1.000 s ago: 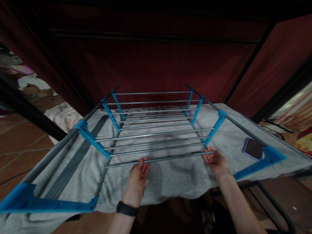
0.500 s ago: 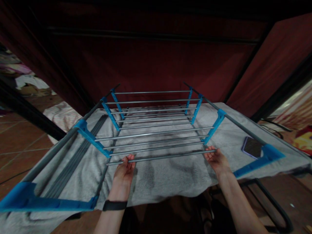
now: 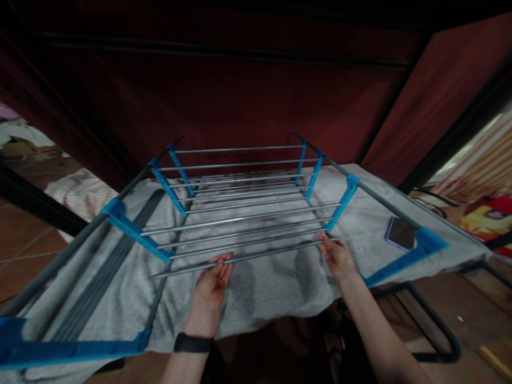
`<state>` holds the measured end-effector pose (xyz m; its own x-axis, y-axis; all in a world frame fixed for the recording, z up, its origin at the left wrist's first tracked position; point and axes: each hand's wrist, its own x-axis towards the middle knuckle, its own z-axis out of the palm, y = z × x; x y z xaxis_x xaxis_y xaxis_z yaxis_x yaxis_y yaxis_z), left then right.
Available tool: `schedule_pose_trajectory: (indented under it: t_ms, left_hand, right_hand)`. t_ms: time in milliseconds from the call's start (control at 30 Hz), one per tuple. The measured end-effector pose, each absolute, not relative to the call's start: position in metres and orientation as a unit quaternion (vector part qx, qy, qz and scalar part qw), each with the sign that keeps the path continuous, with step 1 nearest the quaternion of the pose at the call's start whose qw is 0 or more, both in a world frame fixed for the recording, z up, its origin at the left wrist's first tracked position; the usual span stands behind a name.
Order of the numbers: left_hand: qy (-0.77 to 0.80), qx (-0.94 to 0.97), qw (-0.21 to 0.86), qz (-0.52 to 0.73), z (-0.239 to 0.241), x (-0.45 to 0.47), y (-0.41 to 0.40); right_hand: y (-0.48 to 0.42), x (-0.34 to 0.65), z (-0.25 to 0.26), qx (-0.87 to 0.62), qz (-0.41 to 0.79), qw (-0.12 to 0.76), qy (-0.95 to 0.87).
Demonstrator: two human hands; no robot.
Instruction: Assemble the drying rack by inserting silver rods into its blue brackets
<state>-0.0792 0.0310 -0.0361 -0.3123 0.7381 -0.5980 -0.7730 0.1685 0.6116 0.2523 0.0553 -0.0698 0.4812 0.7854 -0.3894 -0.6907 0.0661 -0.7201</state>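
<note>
A thin grey metal rod [image 3: 272, 250] spans between my hands, slightly tilted, its left end reaching past the left hand. My left hand [image 3: 214, 280], palm up, has its fingers closed around the rod. Near its other end, my right hand [image 3: 336, 255] grips it close to a blue plastic bracket [image 3: 340, 205]. In front of me stands a partly assembled rack of grey tubes [image 3: 392, 201] and blue brackets, several rods [image 3: 244, 217] fixed across it. The nearest blue brackets, at left [image 3: 76, 349] and right [image 3: 408, 258], have no rod between them.
A grey cloth [image 3: 272, 304] covers the surface under the rack. More loose rods [image 3: 108, 266] lie along the left side. A phone [image 3: 400, 233] rests at the right. Behind rises a dark red panel [image 3: 240, 101]. A black metal frame [image 3: 434, 320] stands at lower right.
The rod has shifted left relative to the rack and tilts more, its right end now nearer the right bracket. Both hands still hold it. The head view has turned slightly right.
</note>
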Motion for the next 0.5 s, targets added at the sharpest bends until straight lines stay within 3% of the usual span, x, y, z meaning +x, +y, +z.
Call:
schedule_pose_trajectory:
  t_ms: [500]
  left_hand:
    - [0.485,-0.015,0.62,0.616,-0.043,-0.05,0.027]
  right_hand:
    - [0.047,0.206,-0.078,-0.451,0.566,0.683,-0.099]
